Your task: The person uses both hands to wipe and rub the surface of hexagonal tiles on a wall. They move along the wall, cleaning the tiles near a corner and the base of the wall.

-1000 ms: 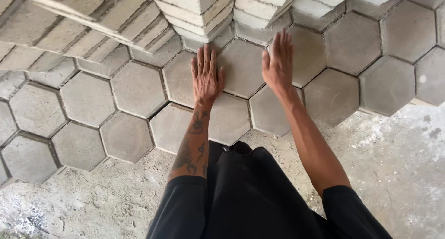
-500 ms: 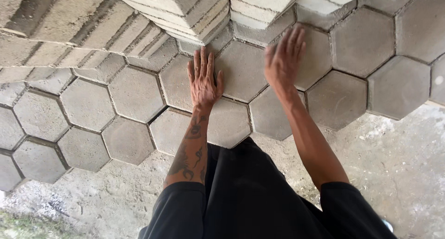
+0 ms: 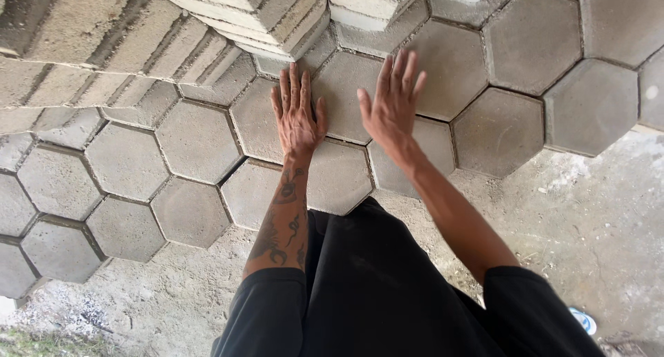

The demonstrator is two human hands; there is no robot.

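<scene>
Grey hexagonal paving blocks lie fitted together on the ground. My left hand [image 3: 297, 115] rests flat, fingers apart, on the seam between one hexagonal paver [image 3: 259, 122] and the paver beside it [image 3: 346, 94]. My right hand [image 3: 393, 104] hovers open just right of the left, fingers spread over that same middle paver and its right neighbour [image 3: 443, 70]. Neither hand holds anything. Another paver [image 3: 339, 180] lies under my left forearm at the edge of the laid area.
Stacks of pale rectangular concrete blocks [image 3: 228, 14] stand on the pavers just beyond my hands. Bare sandy ground [image 3: 588, 212] borders the laid pavers to the right and near me. My black-clad legs [image 3: 373, 288] fill the lower middle.
My right hand has moved left, closer to the left hand, and lifted off the surface. The view has shifted, and the left hand stays pressed flat on the pavers.
</scene>
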